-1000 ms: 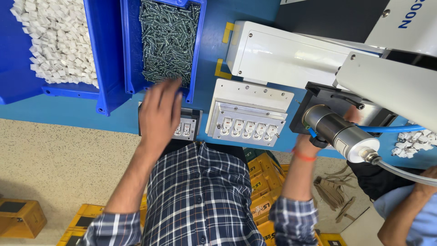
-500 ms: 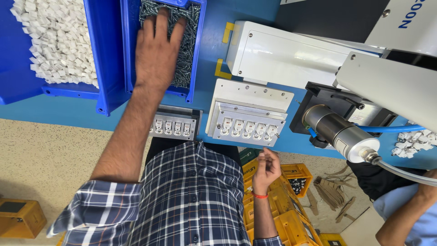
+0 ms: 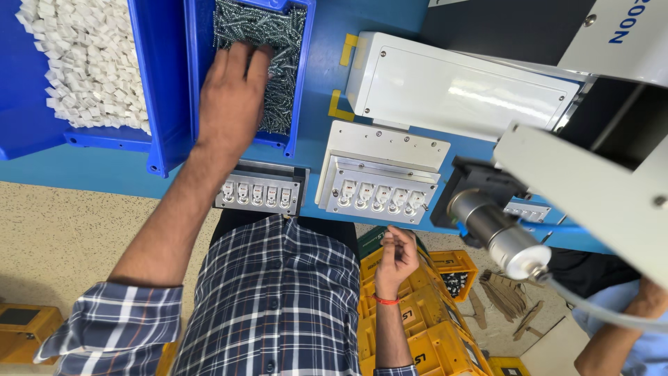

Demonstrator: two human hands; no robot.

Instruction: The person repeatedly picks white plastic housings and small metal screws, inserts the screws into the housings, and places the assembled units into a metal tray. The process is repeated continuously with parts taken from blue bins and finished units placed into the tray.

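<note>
My left hand (image 3: 229, 97) reaches into a blue bin (image 3: 298, 104) full of dark screws (image 3: 282, 63). Its fingers are pressed together and their tips are buried in the screws, so what they hold is hidden. My right hand (image 3: 396, 259), with a red band at the wrist, hangs below the table edge, its fingers curled against the thumb with nothing visible in them. A grey fixture (image 3: 257, 191) with a row of white parts sits at the table edge below my left hand. A larger white fixture (image 3: 379, 184) with a similar row lies to its right.
A blue bin of small white pieces (image 3: 90, 63) stands at the far left. A white box (image 3: 452, 87) and a machine with a metal cylinder head (image 3: 501, 237) fill the right. Yellow crates (image 3: 417, 327) sit on the floor. Another person's arm (image 3: 619, 334) shows at the lower right.
My left hand rose from the grey fixture into the screw bin and dug its fingers in. My right hand dropped from beside the machine head to below the table edge.
</note>
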